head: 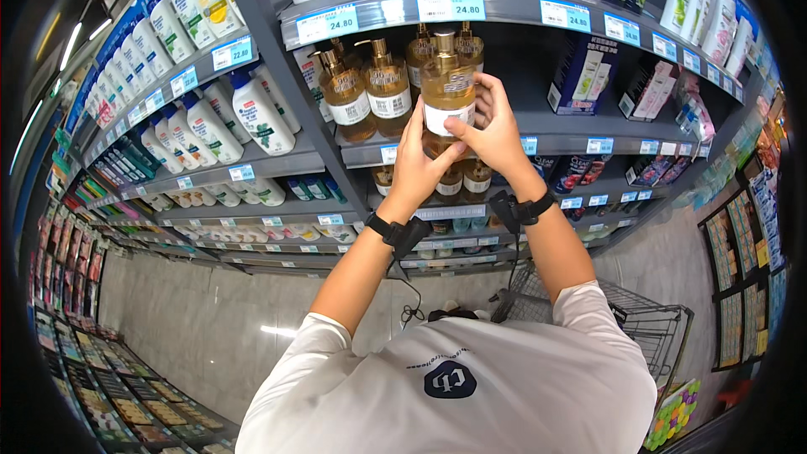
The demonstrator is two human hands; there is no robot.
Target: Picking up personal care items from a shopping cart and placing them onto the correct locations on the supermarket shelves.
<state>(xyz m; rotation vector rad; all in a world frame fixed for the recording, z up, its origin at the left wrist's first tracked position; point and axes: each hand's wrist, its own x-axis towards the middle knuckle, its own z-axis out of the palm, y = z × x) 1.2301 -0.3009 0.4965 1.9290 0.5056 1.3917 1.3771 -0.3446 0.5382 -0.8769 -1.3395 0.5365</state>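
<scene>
Both my hands hold one clear pump bottle of amber liquid with a gold pump head and a white label, upright in front of the shelf. My left hand grips its left side and lower part. From the right, my right hand wraps it, thumb across the label. Similar amber bottles stand on the shelf just left of it and behind it, and more stand on the shelf below. Each wrist wears a black strap with a small device and a cable.
Grey shelf edges with price tags run across in front. White shampoo bottles fill the shelves at left; boxed sets stand at right. A wire shopping cart is close by my right side on the tiled floor.
</scene>
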